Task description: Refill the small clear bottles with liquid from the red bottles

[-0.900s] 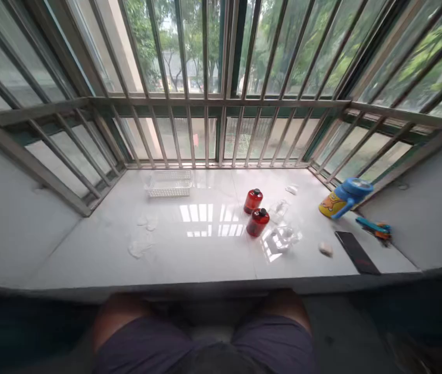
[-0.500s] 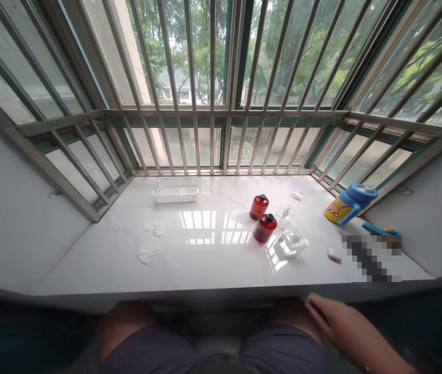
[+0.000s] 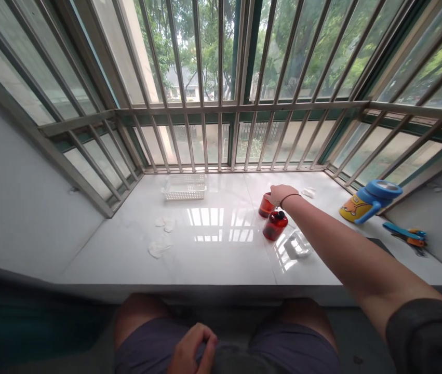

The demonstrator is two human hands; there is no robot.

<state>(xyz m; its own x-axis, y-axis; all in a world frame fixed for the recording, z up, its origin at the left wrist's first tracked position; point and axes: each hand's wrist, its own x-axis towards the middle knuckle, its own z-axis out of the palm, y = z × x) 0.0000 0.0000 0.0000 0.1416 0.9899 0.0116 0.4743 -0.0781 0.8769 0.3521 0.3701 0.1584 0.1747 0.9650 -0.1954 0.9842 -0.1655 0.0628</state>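
My right hand (image 3: 283,193) reaches across the white sill, its fingers closed over the top of the rear red bottle (image 3: 266,206). That bottle's cap is hidden under the hand. Just in front stands a second red see-through bottle (image 3: 274,229) with a black cap, upright. To its right lies clear plastic packaging (image 3: 299,244), partly beside my forearm. My left hand (image 3: 193,349) rests over my lap with its fingers curled in, and nothing shows in it.
A white perforated basket (image 3: 185,195) sits at the back left, with crumpled clear film (image 3: 160,246) nearer. At the right are a blue and yellow cup (image 3: 369,201), a blue and orange tool (image 3: 405,232) and a dark flat object (image 3: 380,245). Metal bars (image 3: 221,109) enclose the sill.
My right hand has gone from beside my thigh forward and left to the rear red bottle. My left hand has come into view over my lap. The view has shifted slightly.
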